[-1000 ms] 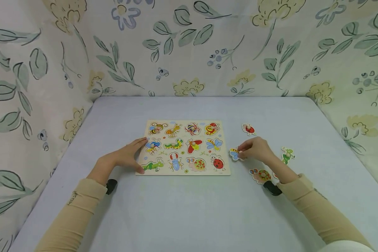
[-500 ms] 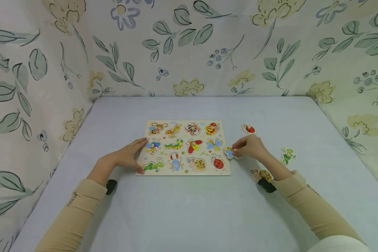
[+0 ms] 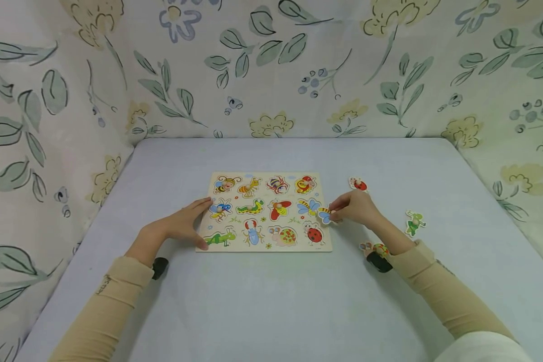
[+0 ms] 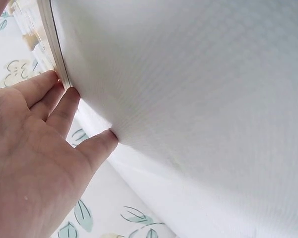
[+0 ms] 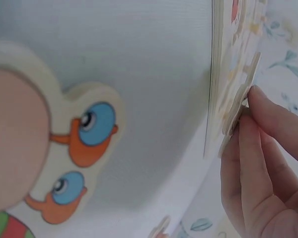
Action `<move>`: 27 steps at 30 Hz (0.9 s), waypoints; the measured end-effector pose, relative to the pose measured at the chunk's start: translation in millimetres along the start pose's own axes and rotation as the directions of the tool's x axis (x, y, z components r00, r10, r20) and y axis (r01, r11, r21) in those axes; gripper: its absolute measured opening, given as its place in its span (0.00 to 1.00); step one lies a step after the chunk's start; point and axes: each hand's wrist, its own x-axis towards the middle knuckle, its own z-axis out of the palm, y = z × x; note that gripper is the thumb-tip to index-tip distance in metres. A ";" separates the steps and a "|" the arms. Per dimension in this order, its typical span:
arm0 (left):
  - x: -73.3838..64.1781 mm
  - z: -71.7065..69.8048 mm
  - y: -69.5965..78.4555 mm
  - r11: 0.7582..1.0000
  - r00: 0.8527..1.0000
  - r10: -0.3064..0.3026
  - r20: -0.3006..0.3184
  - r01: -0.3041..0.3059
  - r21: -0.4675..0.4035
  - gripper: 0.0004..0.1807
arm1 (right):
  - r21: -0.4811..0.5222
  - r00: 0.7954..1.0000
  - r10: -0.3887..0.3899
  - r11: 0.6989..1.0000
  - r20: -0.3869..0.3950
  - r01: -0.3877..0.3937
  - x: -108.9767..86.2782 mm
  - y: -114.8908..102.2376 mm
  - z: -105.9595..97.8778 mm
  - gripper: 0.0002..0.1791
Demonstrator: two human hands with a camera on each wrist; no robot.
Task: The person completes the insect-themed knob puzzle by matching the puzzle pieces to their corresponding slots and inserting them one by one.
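A wooden insect puzzle board [image 3: 262, 246] lies flat on the table, with several knobbed pieces sitting in its top and middle rows. Thumb and fingers of my left hand [image 3: 181, 222] spread along the board's left edge; the left wrist view shows the fingertips against that edge. With my right hand [image 3: 357, 207] I pinch a blue-winged dragonfly puzzle piece [image 3: 324, 215] by its knob. The piece overlaps the board's right edge, beside the printed dragonfly picture [image 3: 308, 207]. In the right wrist view the dragonfly piece [image 5: 241, 101] is tilted, seen edge-on close to the board.
Loose on the table [image 3: 271, 306] to the right are a ladybug piece [image 3: 357, 184], a green grasshopper-like piece [image 3: 415, 223] and a snail piece [image 3: 366, 247], partly hidden by the black wrist camera [image 3: 379, 262]. Floral cloth [image 3: 271, 75] hangs behind and at the sides.
My right hand has moved left with the dragonfly piece, from the table beside the board to over its right edge. The left hand has stayed in place.
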 end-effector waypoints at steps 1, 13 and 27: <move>0.0 0.1 0.0 1.000 1.000 0.000 0.000 0.000 0.001 0.65 | 0.000 1.000 -0.002 1.000 0.000 0.002 0.3 -0.7 0.2 0.12; -0.4 0.1 -0.2 1.000 1.000 0.000 0.002 0.000 0.002 0.64 | 0.028 1.000 -0.001 1.000 0.014 0.001 5.8 -6.6 8.1 0.11; 0.1 0.7 -1.6 1.000 1.000 0.004 0.002 -0.004 0.000 0.64 | 0.030 1.000 0.012 0.999 0.028 -0.013 10.1 -12.6 13.3 0.11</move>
